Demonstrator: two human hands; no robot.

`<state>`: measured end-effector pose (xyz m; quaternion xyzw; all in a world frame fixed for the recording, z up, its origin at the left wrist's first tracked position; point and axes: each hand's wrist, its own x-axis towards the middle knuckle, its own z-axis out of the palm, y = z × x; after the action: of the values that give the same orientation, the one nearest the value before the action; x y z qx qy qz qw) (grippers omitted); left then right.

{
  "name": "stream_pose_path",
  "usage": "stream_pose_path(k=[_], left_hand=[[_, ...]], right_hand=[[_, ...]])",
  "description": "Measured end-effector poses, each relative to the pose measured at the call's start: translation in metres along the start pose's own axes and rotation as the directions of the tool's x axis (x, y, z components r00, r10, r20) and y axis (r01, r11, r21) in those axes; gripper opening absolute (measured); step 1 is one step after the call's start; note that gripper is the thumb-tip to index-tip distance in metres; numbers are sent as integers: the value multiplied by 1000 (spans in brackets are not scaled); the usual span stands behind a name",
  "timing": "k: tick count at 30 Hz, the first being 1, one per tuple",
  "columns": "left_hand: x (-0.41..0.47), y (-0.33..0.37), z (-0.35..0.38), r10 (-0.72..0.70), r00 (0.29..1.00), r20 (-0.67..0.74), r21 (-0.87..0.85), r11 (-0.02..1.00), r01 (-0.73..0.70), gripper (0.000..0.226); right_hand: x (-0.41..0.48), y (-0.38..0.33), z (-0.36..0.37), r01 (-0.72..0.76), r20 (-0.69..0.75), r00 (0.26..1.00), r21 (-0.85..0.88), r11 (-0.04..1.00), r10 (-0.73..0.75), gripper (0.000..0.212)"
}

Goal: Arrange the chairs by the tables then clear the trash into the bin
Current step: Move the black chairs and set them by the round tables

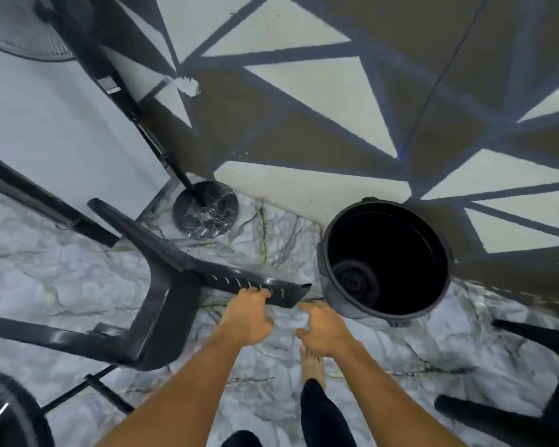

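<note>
The left hand (247, 312) has its grip closed on the edge of a black chair (162, 304) that is tipped, legs pointing left. The right hand (323, 327) is open, holding nothing, just beside the black bin (328, 291). 1 round fan base (204, 209) stands behind the chair, and 1 more chair (546, 398) is on the right.

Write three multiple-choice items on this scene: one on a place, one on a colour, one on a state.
1. Where does the bin stand?
A) right of the tipped chair
B) left of it
C) on top of it

2. What colour is the chair?
A) white
B) black
C) red

3. What is the left hand doing?
A) hanging free
B) reaching into the bin
C) gripping the chair's edge

Answers:
1 A, the bin shows to the chair's right.
2 B, its legs and frame are black.
3 C, the hand curls over that edge.
</note>
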<state>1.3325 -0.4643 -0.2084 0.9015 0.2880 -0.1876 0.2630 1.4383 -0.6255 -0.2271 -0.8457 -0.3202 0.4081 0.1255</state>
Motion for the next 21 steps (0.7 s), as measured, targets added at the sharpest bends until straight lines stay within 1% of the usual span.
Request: stream_pose_path(k=[3,6,9,12,15,17,19,21], left_hand=[[61,-15,17,-38,999,27,35,999,37,59],[125,-33,43,-62,997,53,69,996,58,63],[185,-52,80,-26,997,78,111,994,17,69],[237,-68,115,23,992,126,197,979,-48,73],[271,-87,147,70,977,201,293,948,-128,73],[285,-100,161,83,968,238,348,923,-165,67],[293,-107,165,102,964,247,382,904,-194,55],[296,-107,163,109,959,261,400,892,-210,48]], right_hand=[[65,16,-5,-15,9,1000,15,1000,15,55],[129,37,6,-30,36,999,36,999,29,61],[190,63,32,-3,91,996,-9,1000,3,72],[241,90,67,34,98,995,-90,995,-25,79],[273,111,96,62,97,994,-136,989,-49,72],[285,118,107,58,59,997,-86,995,-53,64],[292,121,113,67,-7,998,-28,997,-67,57],[295,124,114,68,-25,997,-1,998,-68,53]])
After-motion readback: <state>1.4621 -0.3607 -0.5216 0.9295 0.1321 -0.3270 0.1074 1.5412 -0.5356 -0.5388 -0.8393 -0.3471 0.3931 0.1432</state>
